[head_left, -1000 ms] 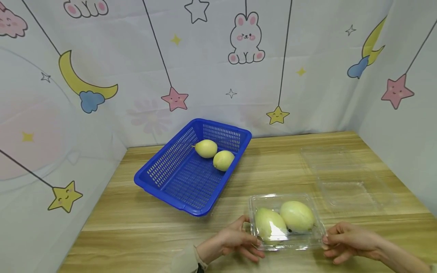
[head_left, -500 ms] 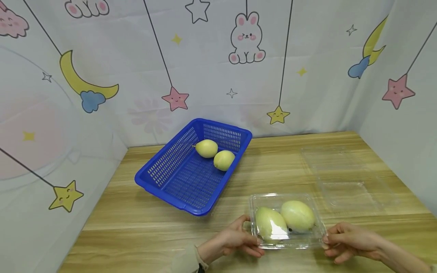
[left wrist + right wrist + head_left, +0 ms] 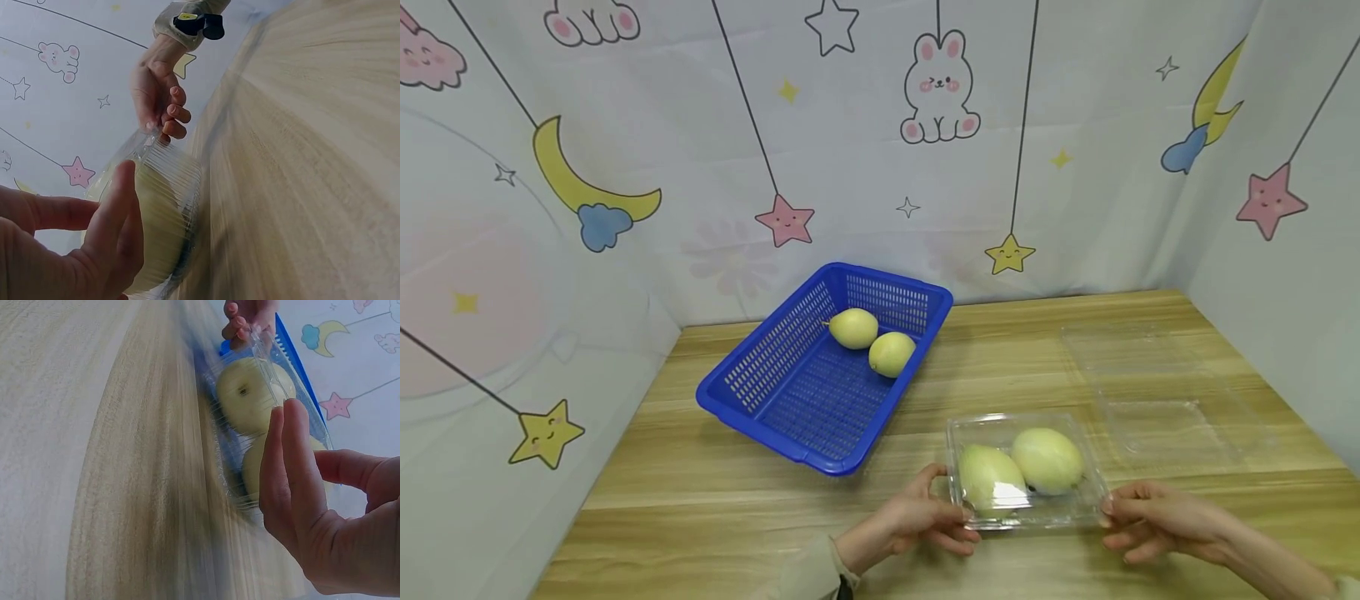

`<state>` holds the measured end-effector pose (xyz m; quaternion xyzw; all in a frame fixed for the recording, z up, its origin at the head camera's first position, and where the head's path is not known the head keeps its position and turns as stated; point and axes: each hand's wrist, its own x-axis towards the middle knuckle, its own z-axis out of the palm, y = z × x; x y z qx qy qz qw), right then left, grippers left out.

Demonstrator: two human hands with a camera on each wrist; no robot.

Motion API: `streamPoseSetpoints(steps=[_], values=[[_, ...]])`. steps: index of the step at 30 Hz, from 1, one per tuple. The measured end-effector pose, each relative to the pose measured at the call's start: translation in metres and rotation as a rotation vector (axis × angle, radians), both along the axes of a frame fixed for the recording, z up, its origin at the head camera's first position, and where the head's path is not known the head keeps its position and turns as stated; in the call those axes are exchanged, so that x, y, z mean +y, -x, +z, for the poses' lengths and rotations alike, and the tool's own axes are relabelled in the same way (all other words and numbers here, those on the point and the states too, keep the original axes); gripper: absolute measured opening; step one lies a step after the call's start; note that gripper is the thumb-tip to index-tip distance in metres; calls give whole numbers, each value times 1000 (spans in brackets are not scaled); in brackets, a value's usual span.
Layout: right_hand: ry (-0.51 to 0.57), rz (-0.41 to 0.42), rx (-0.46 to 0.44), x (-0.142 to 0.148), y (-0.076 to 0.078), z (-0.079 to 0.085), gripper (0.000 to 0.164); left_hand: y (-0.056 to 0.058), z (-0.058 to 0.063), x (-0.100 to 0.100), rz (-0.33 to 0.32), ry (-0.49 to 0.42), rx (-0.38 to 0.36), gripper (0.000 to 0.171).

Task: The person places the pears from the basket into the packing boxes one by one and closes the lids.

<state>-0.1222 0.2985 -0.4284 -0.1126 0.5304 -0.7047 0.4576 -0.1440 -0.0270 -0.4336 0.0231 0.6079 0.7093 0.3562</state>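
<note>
A clear plastic clamshell box (image 3: 1060,510) with its lid down holds two pale yellow pears, one at the left (image 3: 988,475) and one at the right (image 3: 1047,461). My left hand (image 3: 917,518) grips the box's near left corner, thumb on the rim and fingers spread below. On the opposite corner, my right hand (image 3: 1172,518) pinches the rim between thumb and fingers. In the right wrist view, the ribbed wall of the box shows close to the tabletop; whether its base touches the wood I cannot tell.
A blue slotted basket (image 3: 812,412) stands at the back left with two more pears (image 3: 853,328) at its far end. Clear plastic containers (image 3: 1165,417) lie on the wooden table (image 3: 715,517) at the right. A printed white curtain (image 3: 865,167) closes off the back and sides.
Both hands and the box have shifted slightly up in the head view, away from the near table edge, in the last half second. The basket and its pears have stayed put.
</note>
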Motion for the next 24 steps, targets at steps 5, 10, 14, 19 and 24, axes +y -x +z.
streamPoseSetpoints(steps=[5, 10, 14, 19, 24], values=[[-58, -40, 38, 0, -2, 3, 27, 0, 3, -2, 6, -1, 1, 51], [-303, -80, 195, 1, -6, 20, 39, 2, 20, -14, -45, 58, 35, 61], [-432, -30, 331, 5, -2, 43, 42, 8, 40, -31, -83, 90, 104, 61], [-483, 4, 467, 10, 12, 67, 40, 18, 64, -52, -142, 81, 228, 45], [-517, 13, 558, 9, 23, 78, 38, 22, 80, -64, -137, 80, 394, 39]])
